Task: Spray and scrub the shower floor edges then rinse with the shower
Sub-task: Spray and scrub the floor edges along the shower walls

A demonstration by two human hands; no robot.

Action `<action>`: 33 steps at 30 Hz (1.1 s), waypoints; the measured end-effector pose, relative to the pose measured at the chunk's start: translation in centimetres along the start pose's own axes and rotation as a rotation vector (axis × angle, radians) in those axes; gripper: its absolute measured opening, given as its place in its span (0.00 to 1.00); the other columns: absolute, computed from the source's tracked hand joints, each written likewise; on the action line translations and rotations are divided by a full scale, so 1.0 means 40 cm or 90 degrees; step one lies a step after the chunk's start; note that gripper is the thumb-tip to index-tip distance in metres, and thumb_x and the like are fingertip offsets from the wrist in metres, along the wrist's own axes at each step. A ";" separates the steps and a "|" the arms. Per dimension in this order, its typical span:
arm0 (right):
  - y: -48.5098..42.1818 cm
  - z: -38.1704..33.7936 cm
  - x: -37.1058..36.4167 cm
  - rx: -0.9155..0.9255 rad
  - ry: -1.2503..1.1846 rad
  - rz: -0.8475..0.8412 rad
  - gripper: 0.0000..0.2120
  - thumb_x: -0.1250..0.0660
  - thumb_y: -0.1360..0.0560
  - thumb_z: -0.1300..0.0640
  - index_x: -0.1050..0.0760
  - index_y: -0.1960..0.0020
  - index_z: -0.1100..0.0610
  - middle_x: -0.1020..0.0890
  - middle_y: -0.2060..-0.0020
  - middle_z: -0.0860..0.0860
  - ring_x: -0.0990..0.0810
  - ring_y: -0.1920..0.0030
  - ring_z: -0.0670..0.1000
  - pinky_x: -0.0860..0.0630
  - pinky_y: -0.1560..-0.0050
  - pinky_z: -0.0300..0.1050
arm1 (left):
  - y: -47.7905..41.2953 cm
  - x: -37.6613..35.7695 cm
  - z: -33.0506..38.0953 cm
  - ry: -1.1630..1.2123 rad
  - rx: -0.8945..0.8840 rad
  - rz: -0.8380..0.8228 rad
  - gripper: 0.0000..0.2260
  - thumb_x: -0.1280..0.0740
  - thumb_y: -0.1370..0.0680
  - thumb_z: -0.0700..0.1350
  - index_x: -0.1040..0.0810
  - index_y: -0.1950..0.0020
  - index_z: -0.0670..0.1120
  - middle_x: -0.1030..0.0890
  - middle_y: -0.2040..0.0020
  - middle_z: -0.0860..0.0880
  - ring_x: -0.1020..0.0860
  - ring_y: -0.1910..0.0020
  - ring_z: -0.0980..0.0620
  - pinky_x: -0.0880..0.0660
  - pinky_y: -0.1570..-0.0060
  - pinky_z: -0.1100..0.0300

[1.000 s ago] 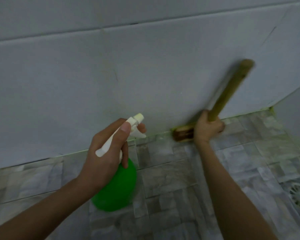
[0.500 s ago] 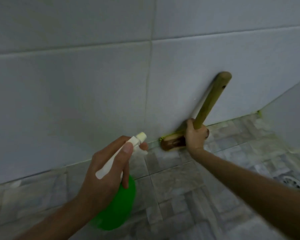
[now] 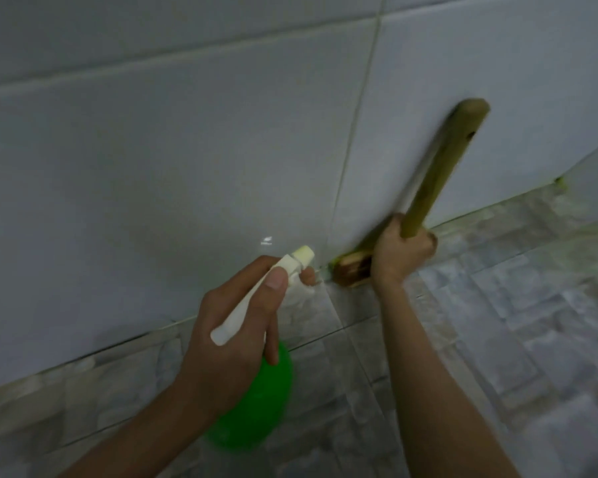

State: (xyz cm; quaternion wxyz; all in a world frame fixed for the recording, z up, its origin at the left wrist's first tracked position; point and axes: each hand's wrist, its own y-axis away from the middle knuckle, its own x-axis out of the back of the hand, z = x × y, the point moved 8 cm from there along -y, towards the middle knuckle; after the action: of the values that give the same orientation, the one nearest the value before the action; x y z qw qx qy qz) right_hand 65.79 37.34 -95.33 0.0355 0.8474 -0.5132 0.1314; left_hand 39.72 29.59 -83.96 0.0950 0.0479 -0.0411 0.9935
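Pale wall tiles (image 3: 187, 150) meet the stone-patterned floor (image 3: 497, 322), where a brush (image 3: 353, 269) is gripped by the right hand (image 3: 399, 251). A spray bottle (image 3: 256, 408) is clutched by the left hand (image 3: 235, 326); overspray could be thrown onto the scrubbing hand just beside the nozzle.

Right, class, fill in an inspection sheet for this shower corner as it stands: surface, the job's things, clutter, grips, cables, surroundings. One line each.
surface: grey stone-pattern floor tiles; greenish film along the wall edge to the right of the brush.
job's things: green spray bottle, white nozzle pointing toward the edge; brush with a wooden handle, head at the floor-wall joint.
clutter: nothing seen.
grips: left hand holds the bottle's spray head; right hand grips the brush handle low down.
cables: nothing seen.
surroundings: pale wall tiles; a second wall meets them at the right corner.
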 end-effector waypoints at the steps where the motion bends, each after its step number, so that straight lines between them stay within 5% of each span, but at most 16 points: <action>1: 0.054 -0.006 -0.020 0.024 -0.022 -0.033 0.13 0.35 0.30 0.55 0.22 0.64 0.65 0.28 0.76 0.57 0.26 0.65 0.53 0.27 0.56 0.42 | 0.001 0.004 -0.005 -0.010 0.003 0.007 0.23 0.41 0.21 0.65 0.15 0.48 0.50 0.27 0.75 0.40 0.30 0.80 0.48 0.31 0.72 0.63; 4: 0.116 -0.025 -0.040 0.080 -0.064 -0.103 0.16 0.39 0.32 0.50 0.25 0.68 0.62 0.27 0.75 0.57 0.27 0.71 0.53 0.31 0.65 0.42 | 0.008 0.020 -0.013 -0.020 0.017 0.027 0.20 0.43 0.21 0.59 0.15 0.49 0.50 0.29 0.76 0.40 0.31 0.81 0.48 0.31 0.73 0.63; 8: -0.004 -0.001 0.022 -0.006 -0.061 0.024 0.13 0.38 0.32 0.54 0.27 0.69 0.64 0.27 0.75 0.62 0.27 0.72 0.57 0.28 0.63 0.50 | 0.016 0.056 -0.010 -0.014 0.020 0.050 0.20 0.44 0.21 0.59 0.15 0.48 0.51 0.17 0.62 0.40 0.31 0.80 0.49 0.32 0.76 0.62; 13: 0.158 -0.054 -0.042 0.140 0.006 -0.014 0.14 0.36 0.32 0.60 0.25 0.70 0.70 0.23 0.76 0.65 0.28 0.74 0.59 0.44 0.58 0.15 | 0.022 0.111 -0.006 0.005 -0.003 0.082 0.15 0.42 0.20 0.61 0.16 0.49 0.60 0.15 0.53 0.50 0.31 0.80 0.48 0.32 0.75 0.63; 17: 0.145 -0.031 -0.035 0.088 -0.053 -0.045 0.18 0.39 0.32 0.55 0.28 0.72 0.69 0.25 0.77 0.64 0.34 0.72 0.52 0.37 0.63 0.29 | 0.048 0.153 -0.032 -0.043 0.021 0.102 0.17 0.44 0.20 0.59 0.16 0.49 0.59 0.19 0.57 0.32 0.30 0.80 0.47 0.33 0.76 0.62; 20: 0.143 -0.027 -0.016 0.001 -0.099 -0.018 0.13 0.38 0.32 0.56 0.27 0.69 0.66 0.28 0.77 0.57 0.34 0.71 0.46 0.33 0.64 0.45 | 0.073 0.191 -0.030 -0.049 0.030 0.122 0.18 0.44 0.20 0.59 0.16 0.50 0.55 0.17 0.56 0.37 0.30 0.80 0.44 0.33 0.75 0.62; 22: 0.216 -0.050 -0.037 0.044 -0.066 -0.031 0.17 0.39 0.31 0.54 0.24 0.67 0.69 0.23 0.74 0.63 0.29 0.71 0.52 0.36 0.66 0.43 | 0.076 0.210 -0.027 -0.050 0.040 0.131 0.20 0.45 0.20 0.59 0.16 0.51 0.52 0.17 0.56 0.36 0.31 0.80 0.43 0.33 0.75 0.62; 24: 0.310 -0.062 -0.077 0.088 -0.048 -0.090 0.16 0.39 0.32 0.54 0.23 0.66 0.68 0.22 0.72 0.65 0.24 0.71 0.58 0.38 0.67 0.40 | 0.082 0.232 -0.021 -0.047 0.040 0.150 0.21 0.45 0.20 0.58 0.16 0.51 0.49 0.15 0.52 0.46 0.31 0.80 0.46 0.33 0.75 0.64; 30: 0.297 -0.061 -0.032 0.047 -0.060 -0.023 0.13 0.37 0.29 0.63 0.24 0.66 0.72 0.24 0.75 0.63 0.31 0.72 0.52 0.42 0.64 0.21 | 0.128 0.306 0.015 -0.054 0.012 0.213 0.18 0.45 0.19 0.56 0.17 0.48 0.52 0.15 0.48 0.51 0.31 0.80 0.48 0.33 0.77 0.63; 33: 0.386 -0.098 -0.057 0.047 -0.055 -0.043 0.07 0.35 0.31 0.67 0.24 0.65 0.71 0.23 0.73 0.64 0.29 0.71 0.54 0.38 0.65 0.32 | 0.150 0.353 0.036 -0.038 0.004 0.247 0.16 0.45 0.20 0.56 0.18 0.47 0.53 0.15 0.50 0.51 0.32 0.81 0.49 0.33 0.79 0.62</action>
State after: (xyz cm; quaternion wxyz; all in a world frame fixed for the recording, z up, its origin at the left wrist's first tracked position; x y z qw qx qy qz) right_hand 50.49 32.79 -93.31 -0.0137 0.8700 -0.4799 0.1124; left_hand 24.91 26.19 -81.50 -0.0995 0.0690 -0.0495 0.9914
